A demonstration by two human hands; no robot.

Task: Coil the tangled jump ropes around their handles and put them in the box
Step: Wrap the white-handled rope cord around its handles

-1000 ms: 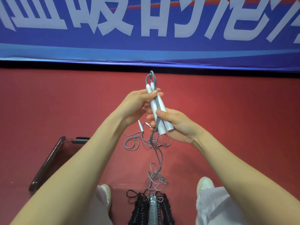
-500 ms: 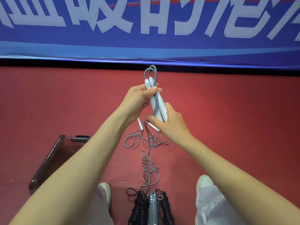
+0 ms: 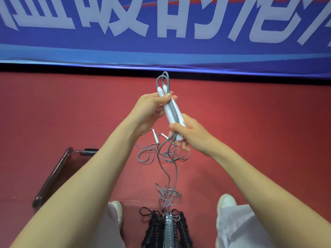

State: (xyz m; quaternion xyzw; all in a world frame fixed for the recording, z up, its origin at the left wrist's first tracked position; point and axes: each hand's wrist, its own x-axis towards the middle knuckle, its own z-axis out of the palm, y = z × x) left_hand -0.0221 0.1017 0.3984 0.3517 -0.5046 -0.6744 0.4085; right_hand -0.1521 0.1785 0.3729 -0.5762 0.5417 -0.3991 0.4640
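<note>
Nearest the person, well below the white handles [image 3: 172, 111], three coiled bundles [image 3: 166, 231] lie between the shoes [image 3: 226, 201], two black and one grey. Just beyond them the slack of the grey rope [image 3: 167, 196] heaps loosely on the red floor [image 3: 250, 122], then rises in two strands to the handles. The dark box [image 3: 52, 178] sits low and left of the handles, partly hidden by the left forearm. A thin rope [image 3: 157, 153] with small white ends lies tangled on the floor just under the handles.

The handles are held side by side. The right hand [image 3: 193, 135] is clenched round their lower end and the strands, and the left hand [image 3: 152, 110] pinches their upper end, where a rope loop sticks out.

To wind well, the left hand should probably keep the pair clamped together while the right lays tight, even turns and draws slack slowly, so the heap does not knot or snag the thin rope.

Open floor lies on every side of the handles. The blue banner [image 3: 161, 33] bounds the far edge.
</note>
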